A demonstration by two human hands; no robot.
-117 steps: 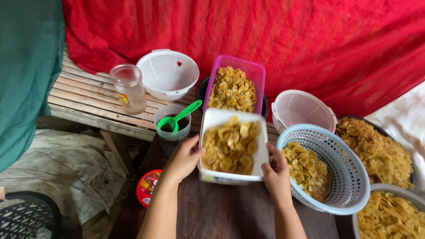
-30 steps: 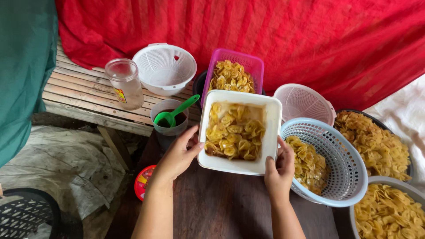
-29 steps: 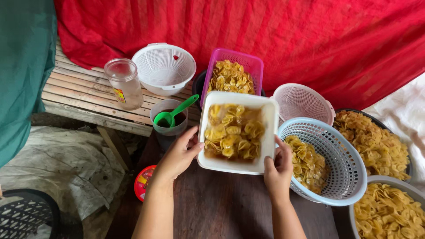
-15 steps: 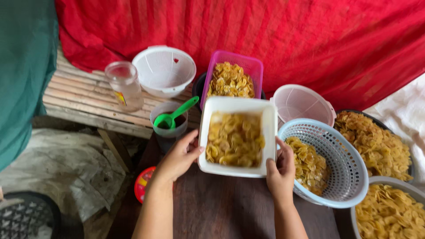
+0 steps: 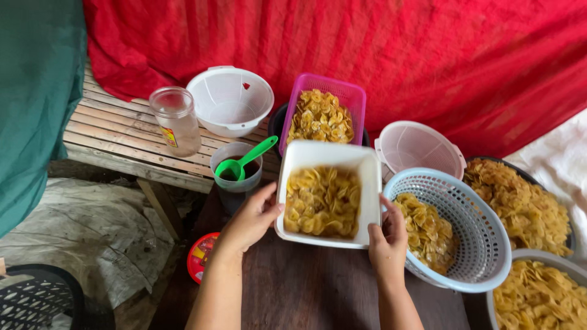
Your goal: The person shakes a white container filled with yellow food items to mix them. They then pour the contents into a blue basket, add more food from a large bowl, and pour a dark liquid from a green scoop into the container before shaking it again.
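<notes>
A white square tub (image 5: 306,160) holds a layer of yellow fried chips (image 5: 324,201). My left hand (image 5: 254,217) grips its left wall and my right hand (image 5: 388,235) grips its right wall, holding it just above the dark wooden table (image 5: 306,287). The chips lie heaped toward the near side of the tub. Behind it stands a pink basket (image 5: 351,95) full of the same chips.
A light blue basket (image 5: 483,244) with chips sits to the right, with more chip bowls (image 5: 520,201) beyond. A green scoop (image 5: 241,162) rests in a clear cup; a glass jar (image 5: 177,122) and two white colanders (image 5: 229,101) stand behind. A red lid (image 5: 202,256) lies lower left.
Both hands have kept hold of the tub while shaking it; the chips have shifted and settled toward the near side. The tub has come slightly nearer and lower.
</notes>
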